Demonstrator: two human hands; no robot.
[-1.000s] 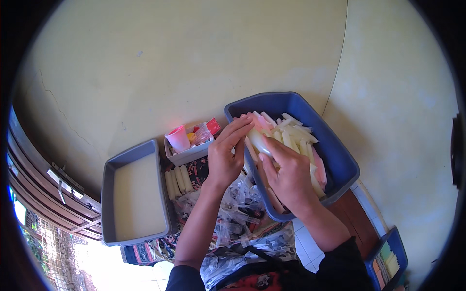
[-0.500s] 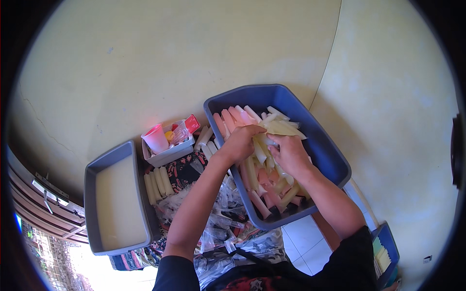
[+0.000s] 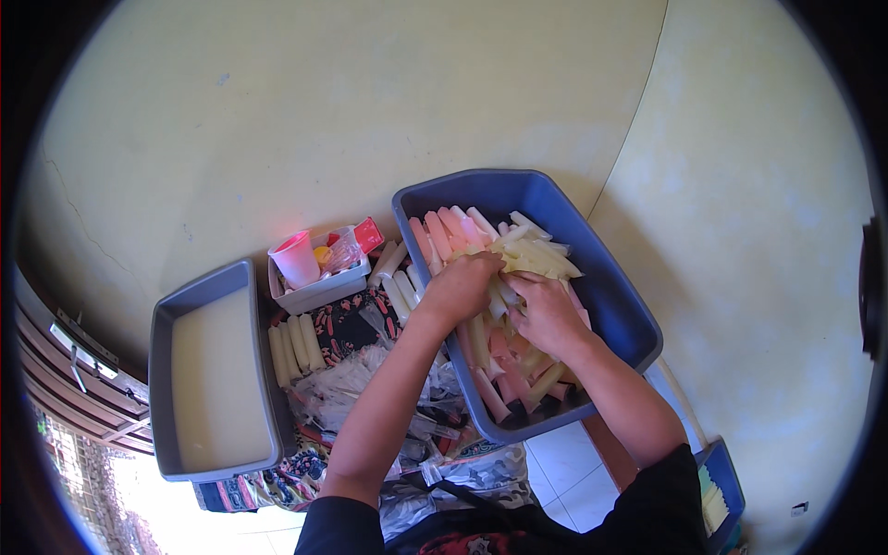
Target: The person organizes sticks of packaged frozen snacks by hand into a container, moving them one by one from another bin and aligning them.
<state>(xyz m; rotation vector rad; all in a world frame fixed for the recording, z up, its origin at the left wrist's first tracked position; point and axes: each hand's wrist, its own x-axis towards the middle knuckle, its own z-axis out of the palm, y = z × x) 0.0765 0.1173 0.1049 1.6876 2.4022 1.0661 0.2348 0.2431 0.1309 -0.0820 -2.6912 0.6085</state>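
Observation:
Both my hands are inside a large dark blue tub (image 3: 610, 264) full of pink and pale yellow liquid-filled plastic tubes, like ice pops. My left hand (image 3: 465, 289) is closed, fingers curled, at the near end of a bunch of pale yellow ice pops (image 3: 548, 257). My right hand (image 3: 548, 313) is closed beside it, thumb and fingertips pinched on the same yellow bunch. The fingertips of both hands nearly meet, and how many tubes they grip is hidden. Pink ice pops (image 3: 435, 231) lie to the far left inside the tub.
On the left stands a grey basin (image 3: 266, 393) of milky liquid. A white box (image 3: 319, 294) holds a pink-white cup (image 3: 296, 261) and small packets. Filled white tubes (image 3: 298, 347) and loose clear plastic bags (image 3: 356, 384) lie on the patterned cloth. Walls rise behind and to the right.
The yellow tubes by my fingers now lie lower and flatter on the pile. My left hand has turned slightly, its fingers curling in, and my right hand has shifted slightly down.

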